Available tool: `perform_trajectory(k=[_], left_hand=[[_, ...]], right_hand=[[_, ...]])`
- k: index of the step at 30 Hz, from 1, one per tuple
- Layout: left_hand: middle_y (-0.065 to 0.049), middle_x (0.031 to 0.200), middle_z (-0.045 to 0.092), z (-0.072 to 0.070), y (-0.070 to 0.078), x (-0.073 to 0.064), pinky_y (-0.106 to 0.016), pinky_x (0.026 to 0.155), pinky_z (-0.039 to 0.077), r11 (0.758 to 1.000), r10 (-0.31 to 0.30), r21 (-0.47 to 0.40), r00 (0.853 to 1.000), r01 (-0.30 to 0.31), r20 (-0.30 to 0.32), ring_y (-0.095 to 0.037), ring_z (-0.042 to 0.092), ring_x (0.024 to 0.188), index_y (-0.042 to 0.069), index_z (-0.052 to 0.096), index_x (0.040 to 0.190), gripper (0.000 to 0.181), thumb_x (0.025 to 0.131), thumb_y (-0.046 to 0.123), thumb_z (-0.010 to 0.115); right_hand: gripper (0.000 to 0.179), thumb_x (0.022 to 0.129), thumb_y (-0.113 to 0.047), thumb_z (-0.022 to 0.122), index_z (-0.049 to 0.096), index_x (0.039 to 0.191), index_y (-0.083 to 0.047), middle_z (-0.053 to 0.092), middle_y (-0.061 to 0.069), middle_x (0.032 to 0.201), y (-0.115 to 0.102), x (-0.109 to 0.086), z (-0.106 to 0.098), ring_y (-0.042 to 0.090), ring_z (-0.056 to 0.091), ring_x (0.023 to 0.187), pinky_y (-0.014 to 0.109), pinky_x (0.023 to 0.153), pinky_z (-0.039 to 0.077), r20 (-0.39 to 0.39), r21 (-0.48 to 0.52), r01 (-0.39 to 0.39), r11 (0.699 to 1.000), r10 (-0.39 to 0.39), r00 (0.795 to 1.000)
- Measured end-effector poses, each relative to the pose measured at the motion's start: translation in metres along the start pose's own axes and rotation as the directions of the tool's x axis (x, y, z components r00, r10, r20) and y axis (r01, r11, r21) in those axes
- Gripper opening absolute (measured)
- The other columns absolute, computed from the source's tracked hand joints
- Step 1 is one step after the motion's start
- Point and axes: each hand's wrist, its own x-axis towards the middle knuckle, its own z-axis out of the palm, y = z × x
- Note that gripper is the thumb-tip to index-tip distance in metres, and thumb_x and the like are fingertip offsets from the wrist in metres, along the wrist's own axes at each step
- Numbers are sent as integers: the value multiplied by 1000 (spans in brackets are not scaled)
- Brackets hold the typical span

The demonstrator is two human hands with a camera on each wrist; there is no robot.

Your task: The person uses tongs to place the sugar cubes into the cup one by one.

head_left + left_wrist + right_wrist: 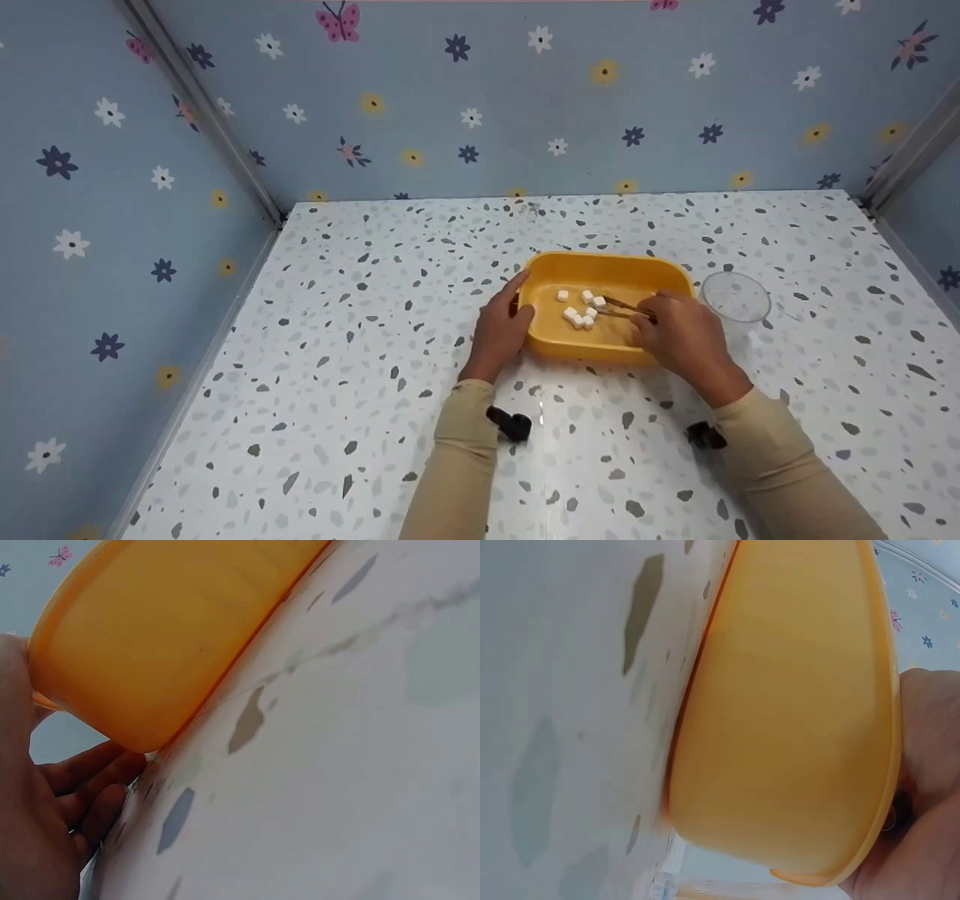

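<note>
A yellow rectangular tub [585,350] sits on the table with several small white cubes [573,316] inside, left of its middle. My left hand [501,330] holds the tub's left end, thumb over the rim; in the left wrist view its other fingers [101,814] curl low beside the wall. Above the tub's right part, my right hand [684,334] grips thin brown tweezers [626,306]. Their two prongs spread apart and point left, with the tips right at the nearest cubes. In the right wrist view the tub wall [787,705] hides the prongs.
A clear round cup [736,298] stands on the speckled table [360,337], just right of the tub. Flower-patterned walls [495,97] border the table at the back and both sides. Each sleeved wrist carries a small black camera [511,424].
</note>
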Motion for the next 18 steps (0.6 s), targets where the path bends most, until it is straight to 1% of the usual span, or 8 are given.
perform_trajectory(k=[3,7,12,18], left_hand=[[0,136,60,0,0,0,-35,99,44,1000,2,9,1000,-2,-4,-13,56,108,33,45,152,59,94,22,52],[-1,138,59,-1,1,-1,-35,100,44,1000,4,6,1000,-4,-4,-13,56,110,33,45,152,59,94,22,53],[0,138,59,-1,0,-1,-35,99,45,1000,-5,-4,1000,5,5,-13,57,110,34,43,153,60,94,24,52],[-1,136,60,-1,0,-1,-35,98,45,1000,-8,3,1000,8,8,-13,57,109,34,43,153,60,94,25,52]], right_hand=[[18,91,-16,71,76,97,0,66,11,86,0,0,1,27,57,69,42,63,47,0,3,1,1000,-1,1000],[17,90,-15,71,77,96,0,67,11,86,1,0,1,27,57,70,42,64,48,-9,16,7,1000,-7,1000],[14,90,-13,70,77,92,-1,69,10,85,1,1,2,26,59,69,42,64,50,-28,15,26,1000,-25,999],[11,91,-10,68,75,92,-1,68,11,85,1,0,2,25,58,70,42,66,50,-12,15,15,1000,-15,1000]])
